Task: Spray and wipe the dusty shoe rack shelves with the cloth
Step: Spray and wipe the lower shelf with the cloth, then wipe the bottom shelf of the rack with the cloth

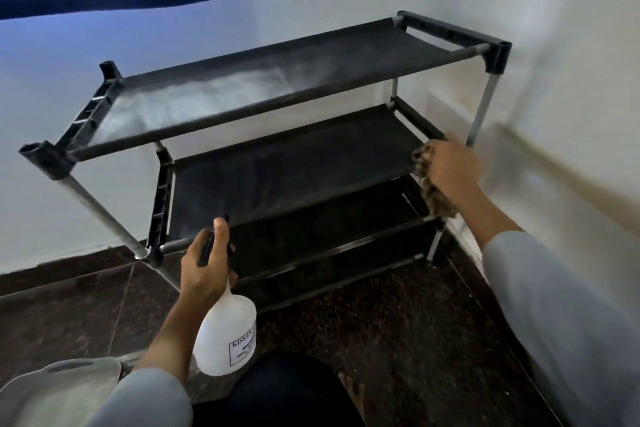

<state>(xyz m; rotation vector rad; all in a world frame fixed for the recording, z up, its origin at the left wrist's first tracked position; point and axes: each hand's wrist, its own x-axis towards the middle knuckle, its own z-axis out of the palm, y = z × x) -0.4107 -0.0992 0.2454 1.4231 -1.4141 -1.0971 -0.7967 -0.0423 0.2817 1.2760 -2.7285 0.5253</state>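
Black three-shelf shoe rack (277, 163), top dust-grey; white spray bottle (227, 336) upright; brown crumpled cloth (433, 194).

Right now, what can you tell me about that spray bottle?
The spray bottle is white, translucent-looking plastic with a round body, a narrow neck and a black spray head. A printed label with black text sits on its side. It is held upright in the air before the rack's lower shelves, nozzle towards the rack. The left hand grips its neck, thumb up along the head.

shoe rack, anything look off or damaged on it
Nothing looks broken. The shoe rack stands level. The odd spot is a pale grey patch on the left half of the top shelf, dust or spray mist, while the middle shelf looks evenly dark.
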